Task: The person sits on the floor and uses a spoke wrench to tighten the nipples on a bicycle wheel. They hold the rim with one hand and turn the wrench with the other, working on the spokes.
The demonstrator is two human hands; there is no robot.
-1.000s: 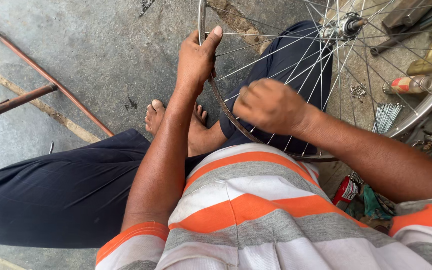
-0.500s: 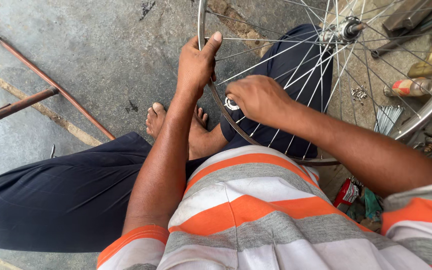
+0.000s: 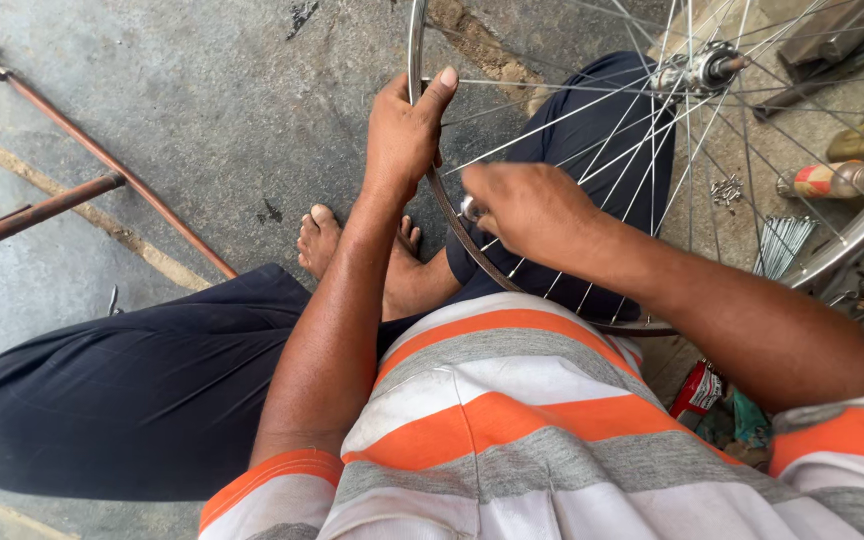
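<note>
**Wheel steadied for spoke work**

Head view: the left hand (image 3: 404, 135) has its fingers clenched on the wheel rim (image 3: 439, 205), bracing it upright over the lap; the right hand (image 3: 524, 208) pinches a small round metal tool (image 3: 469, 208) against the spokes (image 3: 592, 130).

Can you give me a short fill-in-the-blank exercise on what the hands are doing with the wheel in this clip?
1. The left hand grips the wheel's metal ____.
2. The right hand holds a small metal tool against the inner side of the rim, where the thin ____ end.
3. The person's shirt has grey, white and ____ stripes.
4. A bare ____ rests on the concrete floor under the wheel.

Missing words: rim; spokes; orange; foot
</note>
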